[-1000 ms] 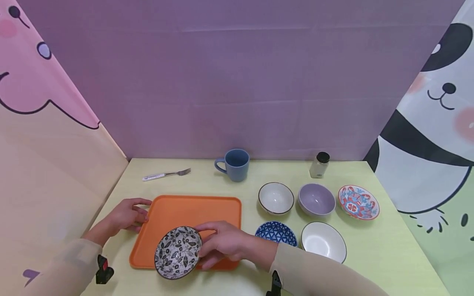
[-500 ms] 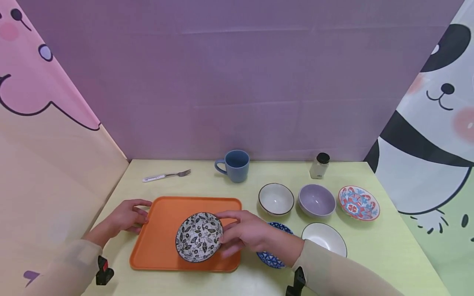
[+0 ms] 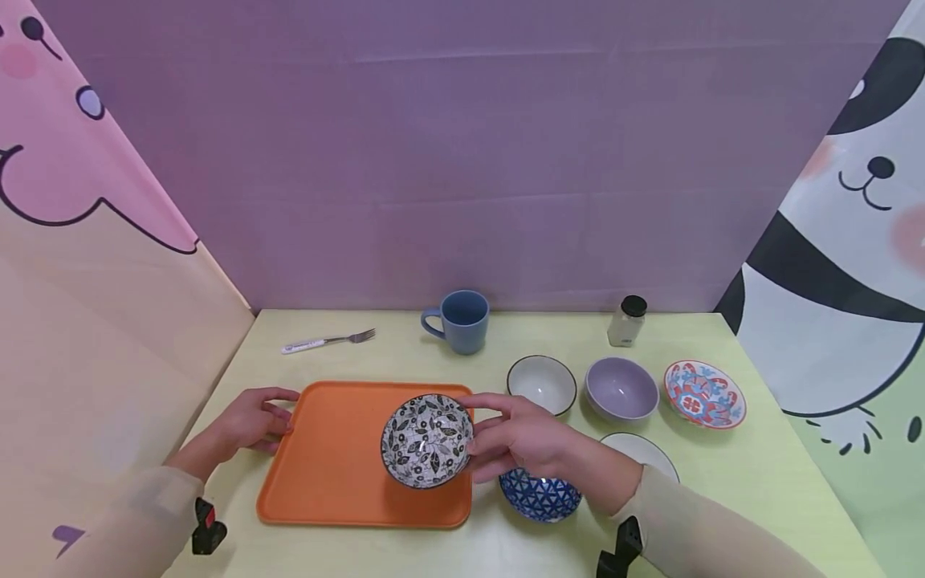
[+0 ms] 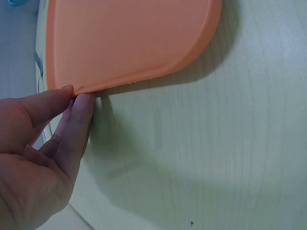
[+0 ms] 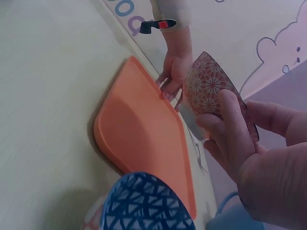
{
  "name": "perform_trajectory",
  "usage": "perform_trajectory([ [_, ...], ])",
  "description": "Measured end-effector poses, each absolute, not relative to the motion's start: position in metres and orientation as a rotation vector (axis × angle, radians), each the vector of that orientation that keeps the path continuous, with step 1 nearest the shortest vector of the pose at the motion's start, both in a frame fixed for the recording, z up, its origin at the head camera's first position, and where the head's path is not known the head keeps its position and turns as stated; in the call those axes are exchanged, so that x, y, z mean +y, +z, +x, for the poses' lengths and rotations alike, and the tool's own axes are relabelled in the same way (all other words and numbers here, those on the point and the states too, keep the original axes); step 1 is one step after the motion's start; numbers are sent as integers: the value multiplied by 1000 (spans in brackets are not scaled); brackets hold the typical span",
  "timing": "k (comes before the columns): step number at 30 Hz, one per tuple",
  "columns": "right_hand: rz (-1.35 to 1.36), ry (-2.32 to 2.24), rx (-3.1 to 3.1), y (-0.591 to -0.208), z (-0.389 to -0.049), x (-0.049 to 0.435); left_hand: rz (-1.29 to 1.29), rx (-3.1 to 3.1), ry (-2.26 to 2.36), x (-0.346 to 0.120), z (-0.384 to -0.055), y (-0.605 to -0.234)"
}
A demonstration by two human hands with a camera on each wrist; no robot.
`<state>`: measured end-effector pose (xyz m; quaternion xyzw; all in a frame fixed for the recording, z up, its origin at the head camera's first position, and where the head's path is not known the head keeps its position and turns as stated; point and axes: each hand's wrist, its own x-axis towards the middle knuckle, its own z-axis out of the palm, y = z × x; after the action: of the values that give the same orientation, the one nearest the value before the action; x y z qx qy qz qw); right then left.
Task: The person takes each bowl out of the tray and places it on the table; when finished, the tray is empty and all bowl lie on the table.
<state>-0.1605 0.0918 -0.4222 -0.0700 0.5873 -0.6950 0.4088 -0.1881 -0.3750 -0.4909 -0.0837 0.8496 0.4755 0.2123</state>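
Observation:
My right hand point(image 3: 516, 437) pinches the right rim of a bowl point(image 3: 426, 441) with a black-and-white leaf pattern inside. The bowl is tipped and overlaps the right part of the orange tray point(image 3: 318, 482) in the head view. A patterned outer wall of this bowl point(image 5: 206, 84) shows in the right wrist view, raised above the tray. At the tray's left edge, my left hand point(image 3: 254, 421) pinches the rim between thumb and fingertips, as the left wrist view shows. Partly behind my right wrist sits a blue-and-white triangle-patterned bowl point(image 3: 542, 495).
Right of the tray stand a white bowl point(image 3: 542, 384), a purple bowl point(image 3: 621, 389), a red-and-blue patterned dish point(image 3: 704, 395) and another white bowl point(image 3: 643, 448), partly covered by my forearm. Along the back are a fork point(image 3: 328, 341), a blue mug point(image 3: 464, 323) and a black-lidded jar point(image 3: 626, 321).
My right hand has carried the leaf-patterned bowl rightward and away from me across the tray. My left hand has stayed at the tray's left edge.

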Motion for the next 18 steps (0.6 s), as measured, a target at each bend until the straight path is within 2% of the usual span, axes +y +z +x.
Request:
perform_trajectory([
  [18,-215,-1857,1448,-411,-158,170,-223,2357,1329,-376,-189,-491],
])
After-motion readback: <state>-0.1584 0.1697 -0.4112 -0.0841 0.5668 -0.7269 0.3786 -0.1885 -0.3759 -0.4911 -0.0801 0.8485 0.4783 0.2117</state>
